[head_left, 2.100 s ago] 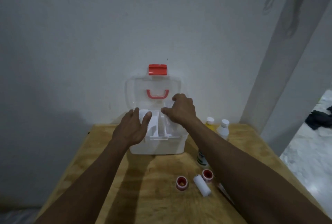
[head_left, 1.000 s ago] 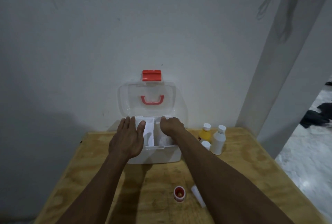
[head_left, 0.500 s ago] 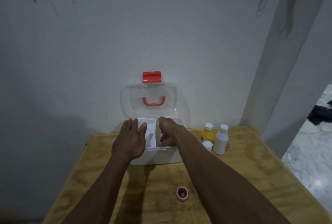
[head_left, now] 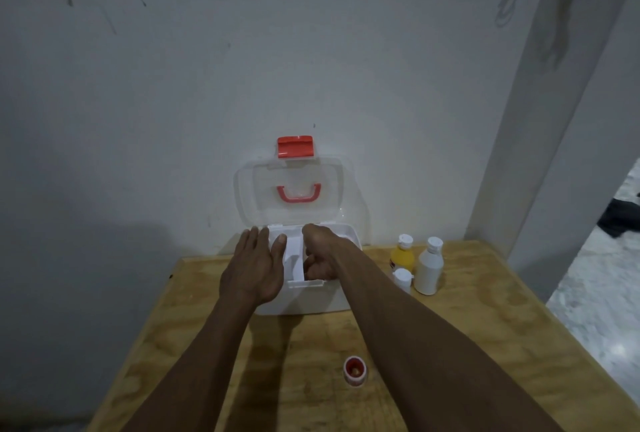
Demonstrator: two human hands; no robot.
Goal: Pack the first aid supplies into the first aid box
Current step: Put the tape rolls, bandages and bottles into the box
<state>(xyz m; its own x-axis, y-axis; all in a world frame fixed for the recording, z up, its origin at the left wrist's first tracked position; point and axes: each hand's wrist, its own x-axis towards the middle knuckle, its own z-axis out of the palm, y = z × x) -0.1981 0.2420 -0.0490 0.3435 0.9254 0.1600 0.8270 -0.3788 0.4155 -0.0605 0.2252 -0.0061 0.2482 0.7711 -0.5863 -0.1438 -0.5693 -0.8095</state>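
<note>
The white first aid box (head_left: 304,302) stands open at the back of the wooden table (head_left: 467,345), its clear lid (head_left: 291,189) with red handle and latch leaning on the wall. A white tray insert (head_left: 294,255) sits in the box. My left hand (head_left: 254,267) lies flat on the box's left rim, fingers spread, thumb on the tray. My right hand (head_left: 317,257) reaches down into the right part of the box with fingers curled; what they touch is hidden. A yellow bottle (head_left: 402,255), a white bottle (head_left: 429,267) and a small white-capped bottle (head_left: 402,280) stand right of the box.
A red-and-white tape roll (head_left: 355,370) lies on the table in front, between my forearms. The wall is right behind the box. A white pillar (head_left: 554,120) rises at the right, with the floor beyond the table's right edge.
My right hand has come off the top of the tray and gone down into the box's right side. The left hand stays on the left rim. The camera has shifted slightly.
</note>
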